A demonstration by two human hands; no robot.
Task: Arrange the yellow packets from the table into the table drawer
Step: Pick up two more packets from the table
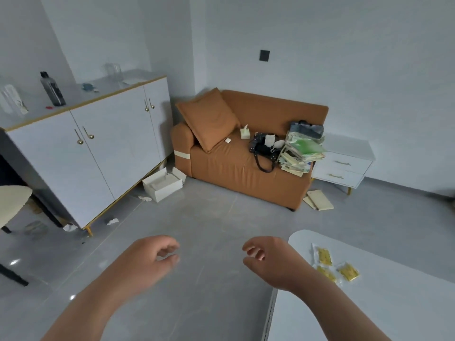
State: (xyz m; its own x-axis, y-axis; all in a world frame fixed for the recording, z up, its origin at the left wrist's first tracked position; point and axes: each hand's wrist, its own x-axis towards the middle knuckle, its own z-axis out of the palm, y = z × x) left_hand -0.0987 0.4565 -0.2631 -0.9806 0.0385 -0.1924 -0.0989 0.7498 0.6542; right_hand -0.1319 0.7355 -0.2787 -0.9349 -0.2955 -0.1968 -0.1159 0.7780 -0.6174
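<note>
while idling, all fingers loosely curled and empty, move right hand to 3 small yellow plastic packets on white rounded table; left hand to drawer.

Two bare forearms, bare left hand, bare right hand

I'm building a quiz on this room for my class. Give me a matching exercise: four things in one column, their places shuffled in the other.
Things:
1. yellow packets
2. black bag
3. dark bottle
4. white box

Places:
A. on the floor
B. on the cabinet
C. on the table
D. on the sofa

Pairs: 1-C, 2-D, 3-B, 4-A
</note>
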